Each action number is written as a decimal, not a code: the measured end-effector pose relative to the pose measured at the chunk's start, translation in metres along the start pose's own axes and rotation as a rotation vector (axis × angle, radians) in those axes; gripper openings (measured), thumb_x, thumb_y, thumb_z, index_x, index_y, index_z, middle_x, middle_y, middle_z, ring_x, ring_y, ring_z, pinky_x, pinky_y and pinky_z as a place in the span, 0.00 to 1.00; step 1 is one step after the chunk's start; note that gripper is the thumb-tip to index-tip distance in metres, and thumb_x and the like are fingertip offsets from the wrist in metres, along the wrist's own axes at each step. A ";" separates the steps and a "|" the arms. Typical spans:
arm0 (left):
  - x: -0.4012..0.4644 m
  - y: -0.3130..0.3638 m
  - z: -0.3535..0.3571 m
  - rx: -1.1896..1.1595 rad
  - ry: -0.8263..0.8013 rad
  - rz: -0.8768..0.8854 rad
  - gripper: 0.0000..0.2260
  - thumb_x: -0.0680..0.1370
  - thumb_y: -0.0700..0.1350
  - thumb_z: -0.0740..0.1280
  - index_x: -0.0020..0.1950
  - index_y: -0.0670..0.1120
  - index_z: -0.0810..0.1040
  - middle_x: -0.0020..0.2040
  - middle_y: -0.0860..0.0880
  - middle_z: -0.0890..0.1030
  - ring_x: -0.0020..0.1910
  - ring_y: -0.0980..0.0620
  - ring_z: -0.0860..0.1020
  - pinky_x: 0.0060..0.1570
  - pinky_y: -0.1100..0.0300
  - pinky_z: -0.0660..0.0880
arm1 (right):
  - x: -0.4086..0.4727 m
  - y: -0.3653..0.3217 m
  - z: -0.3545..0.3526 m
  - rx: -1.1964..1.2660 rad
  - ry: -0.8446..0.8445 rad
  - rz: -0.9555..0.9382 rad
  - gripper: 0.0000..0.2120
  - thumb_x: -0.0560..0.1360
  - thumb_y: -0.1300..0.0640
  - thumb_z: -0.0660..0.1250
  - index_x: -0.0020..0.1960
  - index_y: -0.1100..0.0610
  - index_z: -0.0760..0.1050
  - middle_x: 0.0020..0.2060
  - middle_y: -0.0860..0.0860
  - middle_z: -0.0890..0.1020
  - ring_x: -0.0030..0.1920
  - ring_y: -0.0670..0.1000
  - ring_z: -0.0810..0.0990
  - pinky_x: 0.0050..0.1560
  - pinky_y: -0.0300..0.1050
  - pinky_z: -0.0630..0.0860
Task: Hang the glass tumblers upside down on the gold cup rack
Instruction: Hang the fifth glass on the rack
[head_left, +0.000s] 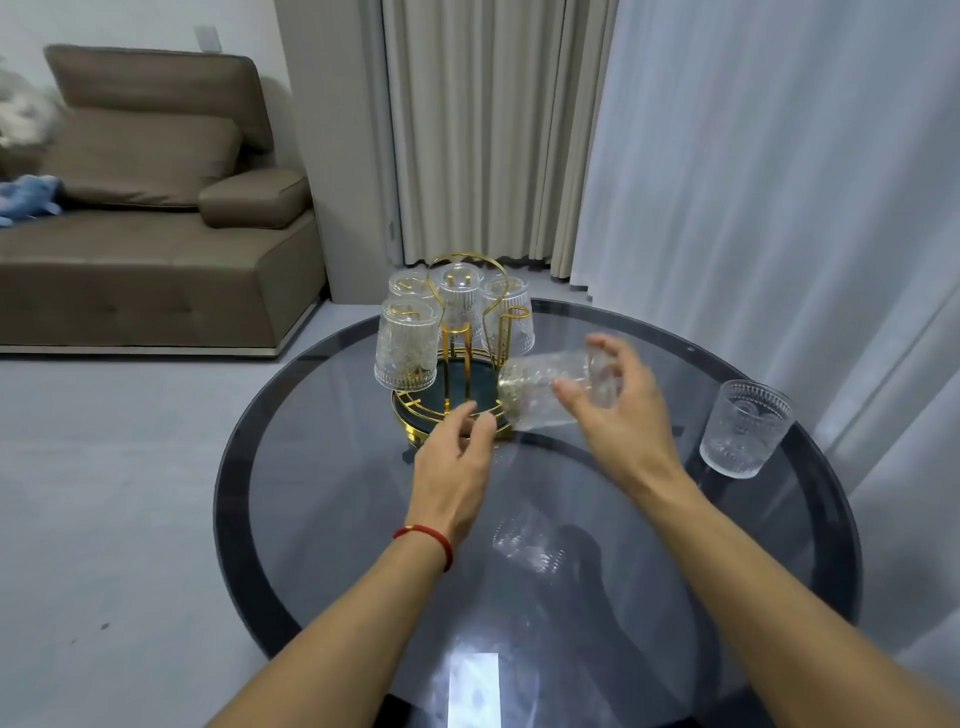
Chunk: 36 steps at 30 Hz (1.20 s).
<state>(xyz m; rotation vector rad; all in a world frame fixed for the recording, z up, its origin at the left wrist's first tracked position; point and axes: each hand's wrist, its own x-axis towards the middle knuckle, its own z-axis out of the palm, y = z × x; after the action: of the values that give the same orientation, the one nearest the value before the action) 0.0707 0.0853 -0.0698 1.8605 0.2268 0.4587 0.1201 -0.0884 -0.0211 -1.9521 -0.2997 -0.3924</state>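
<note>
The gold cup rack (467, 291) stands on a dark round base at the far side of the glass table (363, 519). Several embossed glass tumblers hang upside down on it; the nearest one (406, 347) is at its left. My right hand (621, 410) grips another tumbler (545, 389) lying on its side, mouth toward the rack, just right of the base. One bare gold prong (514, 314) stands above it. My left hand (457, 467) hovers open at the rack's front rim, holding nothing. One more tumbler (745, 427) stands upright at the table's right edge.
A brown sofa (156, 208) fills the back left. Beige and white curtains (727, 182) hang behind and right of the table. Grey floor lies to the left. A light reflection (472, 686) shows on the near tabletop.
</note>
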 end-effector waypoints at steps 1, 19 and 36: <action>0.003 -0.011 -0.002 0.240 0.028 0.078 0.25 0.80 0.57 0.63 0.74 0.47 0.71 0.69 0.47 0.76 0.67 0.53 0.73 0.67 0.53 0.71 | 0.007 -0.006 -0.002 -0.044 0.069 -0.059 0.26 0.76 0.48 0.75 0.72 0.44 0.72 0.59 0.50 0.75 0.58 0.46 0.75 0.59 0.29 0.67; 0.012 -0.067 0.011 0.910 -0.154 0.185 0.35 0.79 0.64 0.54 0.82 0.53 0.49 0.84 0.48 0.46 0.81 0.47 0.51 0.77 0.40 0.49 | 0.101 -0.057 0.048 -0.431 -0.200 -0.226 0.29 0.75 0.53 0.74 0.74 0.48 0.72 0.61 0.53 0.70 0.67 0.58 0.69 0.69 0.51 0.69; 0.011 -0.063 0.015 0.949 -0.171 0.198 0.30 0.80 0.62 0.54 0.81 0.58 0.55 0.83 0.47 0.46 0.81 0.45 0.50 0.76 0.37 0.50 | 0.061 0.011 0.023 -0.346 -0.007 -0.223 0.29 0.81 0.52 0.66 0.78 0.60 0.64 0.74 0.58 0.71 0.74 0.56 0.69 0.74 0.47 0.63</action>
<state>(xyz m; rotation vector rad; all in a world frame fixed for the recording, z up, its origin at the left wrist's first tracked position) 0.0912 0.0979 -0.1313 2.8558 0.1513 0.3410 0.1832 -0.0698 -0.0147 -2.2657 -0.4827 -0.6158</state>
